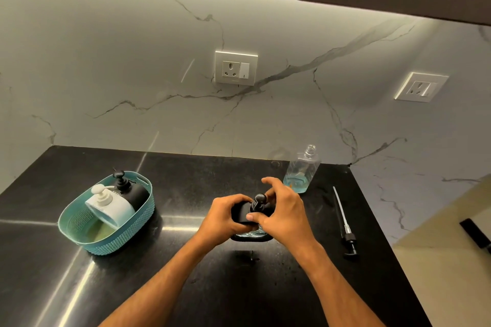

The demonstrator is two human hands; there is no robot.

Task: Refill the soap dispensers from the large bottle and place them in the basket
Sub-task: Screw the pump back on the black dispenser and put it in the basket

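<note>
A black soap dispenser stands on the dark counter in the middle. My left hand wraps around its body. My right hand grips its black pump head at the neck. The large clear bottle, uncapped, with a little blue liquid at the bottom, stands behind my right hand. A teal basket at the left holds a white dispenser and a black dispenser, both leaning.
A loose black pump with a long tube lies on the counter at the right. The counter's right edge runs close beside it. A marble wall with two sockets stands behind.
</note>
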